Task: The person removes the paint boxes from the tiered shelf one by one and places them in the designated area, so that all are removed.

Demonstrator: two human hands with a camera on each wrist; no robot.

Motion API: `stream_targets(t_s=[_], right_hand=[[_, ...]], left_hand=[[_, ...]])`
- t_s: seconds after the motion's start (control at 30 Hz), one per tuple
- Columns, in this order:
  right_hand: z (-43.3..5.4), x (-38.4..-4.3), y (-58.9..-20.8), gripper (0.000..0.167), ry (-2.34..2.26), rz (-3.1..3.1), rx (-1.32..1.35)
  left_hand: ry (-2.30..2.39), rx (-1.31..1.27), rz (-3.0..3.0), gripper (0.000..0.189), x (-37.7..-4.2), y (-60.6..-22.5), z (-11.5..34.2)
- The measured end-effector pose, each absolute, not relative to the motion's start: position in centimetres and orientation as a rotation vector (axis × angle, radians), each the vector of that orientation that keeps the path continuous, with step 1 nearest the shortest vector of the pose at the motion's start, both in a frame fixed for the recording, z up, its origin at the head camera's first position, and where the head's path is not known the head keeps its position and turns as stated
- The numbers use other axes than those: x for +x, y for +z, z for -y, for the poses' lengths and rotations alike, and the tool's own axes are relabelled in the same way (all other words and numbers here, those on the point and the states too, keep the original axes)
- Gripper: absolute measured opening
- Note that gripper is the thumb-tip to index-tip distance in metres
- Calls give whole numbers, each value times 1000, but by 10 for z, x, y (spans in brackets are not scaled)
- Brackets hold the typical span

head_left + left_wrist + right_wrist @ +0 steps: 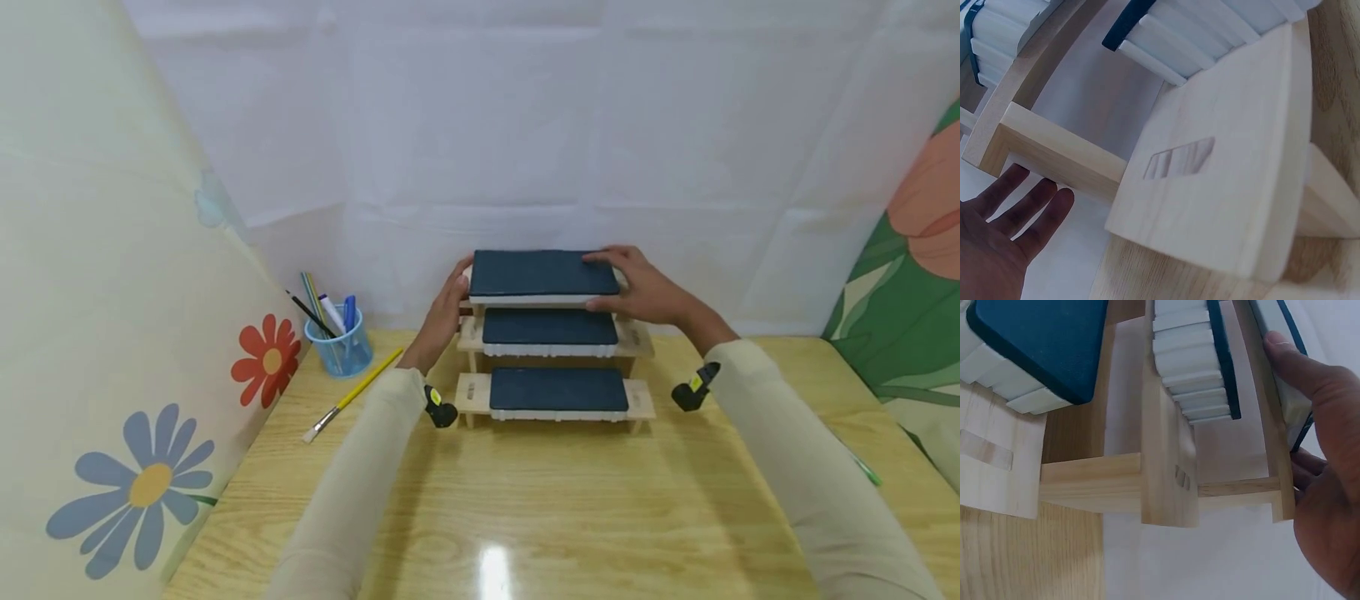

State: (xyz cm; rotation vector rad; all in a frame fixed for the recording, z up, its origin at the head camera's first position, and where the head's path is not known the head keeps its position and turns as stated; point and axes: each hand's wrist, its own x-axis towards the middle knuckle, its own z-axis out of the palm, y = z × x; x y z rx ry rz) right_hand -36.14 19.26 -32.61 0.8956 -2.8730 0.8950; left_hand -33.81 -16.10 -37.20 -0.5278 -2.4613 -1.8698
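Note:
A three-tier wooden stand (472, 392) carries one white ribbed box with a dark blue lid on each step. The top box (540, 273) is between my hands. My right hand (648, 287) grips its right end, the thumb at the front and a finger over the lid. In the right wrist view the thumb (1297, 362) presses the box's side, with other fingers behind the shelf end. At the left end, my left hand (442, 312) touches the stand; three fairly straight fingers (1038, 200) show by a wooden leg. The middle box (551, 327) and bottom box (558, 390) sit below.
A light blue cup (345, 354) of pens and pencils stands left on the wooden table (570, 508). A yellow paintbrush (360, 390) lies beside it, and a green pen (866, 468) lies far right. A white cloth backdrop (525, 125) hangs close behind the stand.

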Motion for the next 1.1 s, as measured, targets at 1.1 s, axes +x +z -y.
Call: stream_targets(t_s=[1.1], right_hand=[[-195,-350,-326,61,1351,2713,885]], left_hand=[[-1850,-526,2450,53,-339,-378,166]])
